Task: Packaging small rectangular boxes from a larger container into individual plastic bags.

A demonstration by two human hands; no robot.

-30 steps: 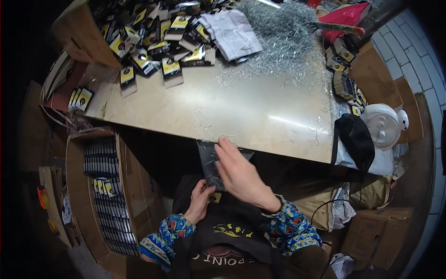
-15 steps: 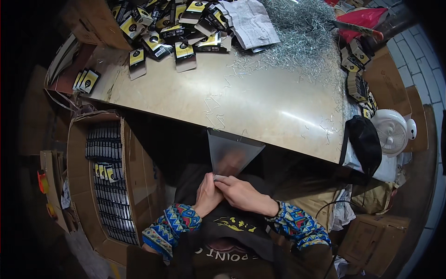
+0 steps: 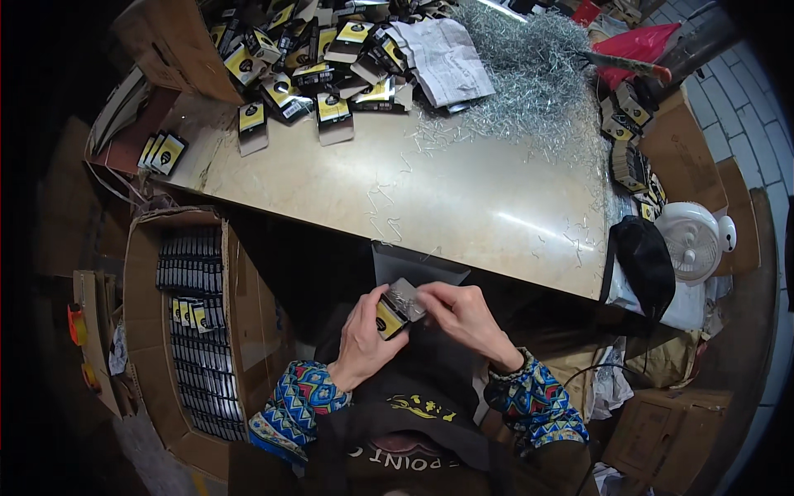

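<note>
My left hand [image 3: 364,343] is closed around a small black and yellow cardboard box [image 3: 387,321], tilted in front of my body. The box's grey flap stands open, and several thin, bent metal wire pieces [image 3: 403,295] lie at its mouth. At the flap's right edge is my right hand [image 3: 471,318], thumb and fingers drawn together; what they pinch is hidden. Just beyond both hands, a grey translucent funnel-like sheet [image 3: 409,266] hangs from the table's front edge, its lower part covered by the hands and box.
On the table [image 3: 314,178] lie a heap of wire pieces [image 3: 529,74], crumpled printed paper [image 3: 447,62] and a pile of similar small boxes [image 3: 335,116]. An open carton [image 3: 236,322] packed with boxes stands at left. A white fan [image 3: 691,241] and black bag [image 3: 643,269] are at right.
My hands have come away from the funnel sheet's lower tip and moved apart. The open small box now shows in my left hand, and my right hand has shifted rightward to its flap.
</note>
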